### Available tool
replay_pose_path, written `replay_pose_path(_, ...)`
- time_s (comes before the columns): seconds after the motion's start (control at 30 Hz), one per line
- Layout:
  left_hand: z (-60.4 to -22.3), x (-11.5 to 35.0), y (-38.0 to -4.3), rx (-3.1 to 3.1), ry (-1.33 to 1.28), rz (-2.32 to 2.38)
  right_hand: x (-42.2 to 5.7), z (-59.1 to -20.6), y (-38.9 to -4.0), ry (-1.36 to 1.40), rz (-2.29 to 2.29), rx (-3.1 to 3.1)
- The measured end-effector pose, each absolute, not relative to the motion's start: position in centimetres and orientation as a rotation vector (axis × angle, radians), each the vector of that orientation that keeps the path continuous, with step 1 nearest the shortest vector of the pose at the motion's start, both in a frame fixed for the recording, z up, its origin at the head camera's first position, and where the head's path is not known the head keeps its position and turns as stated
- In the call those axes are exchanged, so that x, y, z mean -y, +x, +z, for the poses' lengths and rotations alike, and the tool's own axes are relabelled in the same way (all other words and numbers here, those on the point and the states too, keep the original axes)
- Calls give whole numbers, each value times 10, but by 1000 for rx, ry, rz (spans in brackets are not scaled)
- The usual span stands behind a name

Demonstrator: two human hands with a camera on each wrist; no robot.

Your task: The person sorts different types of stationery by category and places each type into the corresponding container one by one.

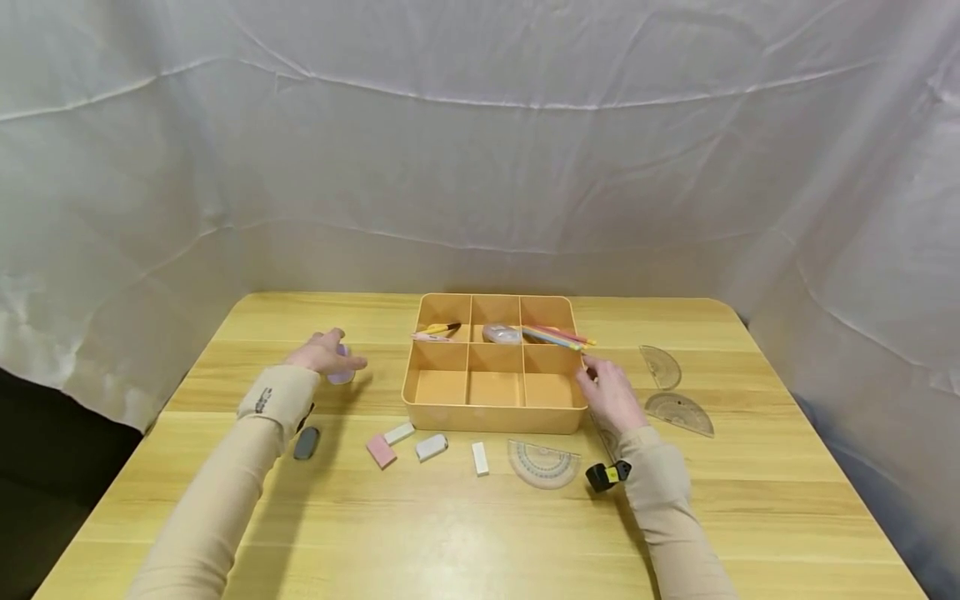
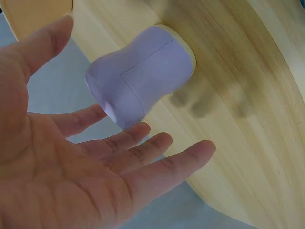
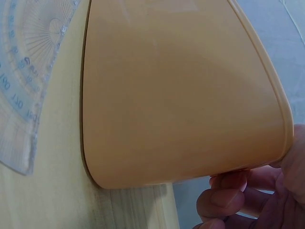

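Note:
On the left of the table stands a lilac, waisted object point(image 2: 140, 76) with a cream end and a thin seam. My left hand point(image 1: 322, 354) reaches over it with spread fingers; in the left wrist view the fingertips point(image 2: 202, 149) are near its lower end, not closed round it. My right hand point(image 1: 613, 396) is at the right side of an orange six-compartment organizer box point(image 1: 495, 418). In the right wrist view its thumb lies by the rim and curled fingers point(image 3: 221, 200) grip the box's far corner from outside.
The back compartments hold yellow and pink pen-like items point(image 1: 442, 329), a translucent rounded item point(image 1: 501, 334) and several pencils point(image 1: 555, 335). Before the box lie a pink eraser point(image 1: 381, 451), white erasers point(image 1: 480, 459) and a protractor point(image 1: 543, 465). More protractors point(image 1: 679, 413) lie right; a dark grey item point(image 1: 306, 443) lies left.

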State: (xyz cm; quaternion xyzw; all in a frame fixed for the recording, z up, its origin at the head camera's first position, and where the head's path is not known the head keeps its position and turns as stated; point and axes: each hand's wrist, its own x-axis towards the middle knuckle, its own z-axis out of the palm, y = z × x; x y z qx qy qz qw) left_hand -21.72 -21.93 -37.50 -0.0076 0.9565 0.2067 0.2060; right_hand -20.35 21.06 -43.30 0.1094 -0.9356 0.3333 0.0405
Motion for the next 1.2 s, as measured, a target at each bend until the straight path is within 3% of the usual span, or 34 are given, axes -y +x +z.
replay_pose_path(1.2,-387,219,-222,-2740,-15,605,-209,-433,-204,315,1024,2861)
